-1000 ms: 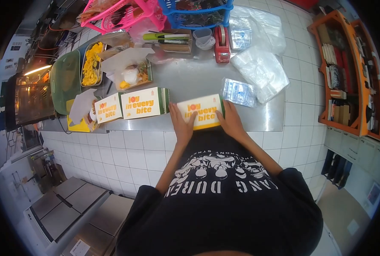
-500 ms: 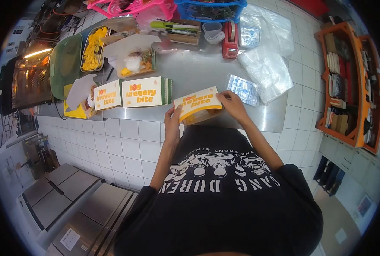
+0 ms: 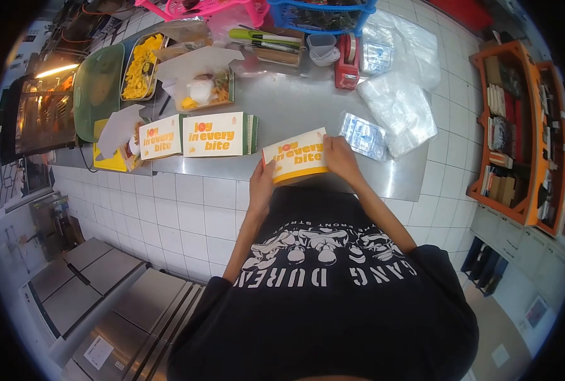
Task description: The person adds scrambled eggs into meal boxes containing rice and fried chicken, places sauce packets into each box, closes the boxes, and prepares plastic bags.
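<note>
Between my hands, at the table's near edge, is a white takeaway food box printed "joy in every bite", with a yellow front edge. Its printed lid lies down over the front. My left hand grips the box's left end. On the right end, my right hand is closed round the corner. Two more closed boxes, one on the left and one nearer the middle, stand left of my hands. Behind them sits an open food box with rice, yellow pieces and vegetables inside.
A metal tray of yellow food stands at the back left, near another open box. A red tape dispenser, a blue basket and a pink basket line the back. Plastic bags lie at the right.
The lid's front edge has come down, hiding the food that showed at the box's front. My right hand has closed further over the right corner.
</note>
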`<act>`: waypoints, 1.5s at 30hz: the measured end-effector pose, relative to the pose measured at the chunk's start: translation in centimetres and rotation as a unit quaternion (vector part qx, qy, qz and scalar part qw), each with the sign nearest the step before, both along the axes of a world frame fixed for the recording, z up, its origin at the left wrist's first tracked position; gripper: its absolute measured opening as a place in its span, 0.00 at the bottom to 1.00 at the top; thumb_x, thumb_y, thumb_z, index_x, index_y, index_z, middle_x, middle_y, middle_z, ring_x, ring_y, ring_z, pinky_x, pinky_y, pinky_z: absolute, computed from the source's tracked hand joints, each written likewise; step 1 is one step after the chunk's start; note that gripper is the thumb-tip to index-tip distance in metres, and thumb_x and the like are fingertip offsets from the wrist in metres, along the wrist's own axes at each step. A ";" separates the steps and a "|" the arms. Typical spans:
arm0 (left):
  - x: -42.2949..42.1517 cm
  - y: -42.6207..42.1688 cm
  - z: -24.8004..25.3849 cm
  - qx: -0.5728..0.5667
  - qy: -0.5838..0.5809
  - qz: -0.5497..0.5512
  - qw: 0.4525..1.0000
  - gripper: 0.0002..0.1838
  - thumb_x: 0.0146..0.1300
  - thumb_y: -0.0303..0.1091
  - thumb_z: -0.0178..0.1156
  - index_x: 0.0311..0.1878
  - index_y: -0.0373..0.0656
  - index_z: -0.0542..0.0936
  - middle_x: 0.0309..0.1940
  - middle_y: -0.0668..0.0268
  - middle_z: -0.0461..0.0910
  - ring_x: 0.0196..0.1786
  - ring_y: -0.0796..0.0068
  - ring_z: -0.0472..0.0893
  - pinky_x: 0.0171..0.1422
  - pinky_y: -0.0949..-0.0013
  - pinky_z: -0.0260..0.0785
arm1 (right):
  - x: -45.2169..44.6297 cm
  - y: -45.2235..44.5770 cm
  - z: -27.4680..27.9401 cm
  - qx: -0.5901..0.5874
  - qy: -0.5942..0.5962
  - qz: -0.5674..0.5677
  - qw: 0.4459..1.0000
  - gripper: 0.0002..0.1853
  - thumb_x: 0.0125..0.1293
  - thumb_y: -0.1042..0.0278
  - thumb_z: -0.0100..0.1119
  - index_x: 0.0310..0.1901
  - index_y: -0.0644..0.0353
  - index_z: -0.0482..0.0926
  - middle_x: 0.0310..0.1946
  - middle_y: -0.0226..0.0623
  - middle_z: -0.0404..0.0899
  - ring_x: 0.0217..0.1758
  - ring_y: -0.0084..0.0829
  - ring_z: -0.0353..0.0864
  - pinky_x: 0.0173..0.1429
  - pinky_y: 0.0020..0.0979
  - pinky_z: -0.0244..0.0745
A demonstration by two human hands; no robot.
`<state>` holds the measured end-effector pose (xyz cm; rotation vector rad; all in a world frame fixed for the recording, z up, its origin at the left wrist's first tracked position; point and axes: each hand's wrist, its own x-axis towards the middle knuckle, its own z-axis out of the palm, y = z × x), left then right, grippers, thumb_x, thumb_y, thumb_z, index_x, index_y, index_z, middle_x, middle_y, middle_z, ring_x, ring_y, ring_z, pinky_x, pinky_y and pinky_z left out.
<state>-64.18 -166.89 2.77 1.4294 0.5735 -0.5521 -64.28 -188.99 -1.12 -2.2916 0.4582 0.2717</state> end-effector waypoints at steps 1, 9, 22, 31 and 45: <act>0.0 -0.1 0.2 -0.004 -0.011 -0.028 1.000 0.26 0.73 0.45 0.56 0.62 0.32 0.74 0.48 0.63 0.81 0.52 0.80 0.75 0.62 0.74 0.63 | -0.3 0.4 -0.2 -0.001 0.002 -0.001 1.000 0.23 0.77 0.57 0.39 0.44 0.69 0.81 0.40 0.61 0.79 0.42 0.60 0.78 0.52 0.51 0.73; -2.5 -0.3 -8.1 0.308 -0.191 -0.171 0.916 0.25 0.79 0.45 0.40 0.62 0.32 0.73 0.60 0.38 0.63 0.63 0.43 0.62 0.70 0.49 0.55 | -1.9 1.4 -2.2 -0.034 -0.084 -0.041 0.995 0.24 0.80 0.57 0.34 0.39 0.67 0.77 0.35 0.53 0.74 0.42 0.58 0.76 0.49 0.52 0.72; -0.6 2.2 -6.3 0.378 -0.530 -0.437 0.621 0.35 0.69 0.46 0.59 0.71 0.33 0.64 0.73 0.49 0.61 0.78 0.52 0.57 0.77 0.38 0.48 | -3.4 -2.4 -0.3 -0.188 -0.229 0.369 0.881 0.32 0.68 0.50 0.58 0.72 0.47 0.66 0.75 0.41 0.59 0.79 0.47 0.53 0.78 0.51 0.51; 1.7 3.9 -8.0 0.324 -0.596 -0.532 0.507 0.36 0.59 0.47 0.66 0.71 0.53 0.69 0.75 0.71 0.62 0.79 0.63 0.56 0.78 0.36 0.46 | -3.2 -4.0 -2.8 -0.114 -0.246 0.458 0.847 0.30 0.66 0.61 0.61 0.70 0.46 0.68 0.74 0.30 0.62 0.78 0.35 0.59 0.75 0.49 0.59; -0.4 3.2 -5.5 0.257 -0.465 -0.371 0.761 0.30 0.73 0.35 0.53 0.74 0.35 0.61 0.77 0.51 0.55 0.80 0.47 0.52 0.81 0.49 0.45 | -6.5 -1.7 0.8 -0.089 -0.171 0.342 0.920 0.27 0.74 0.66 0.49 0.72 0.59 0.62 0.76 0.42 0.58 0.78 0.44 0.57 0.76 0.50 0.57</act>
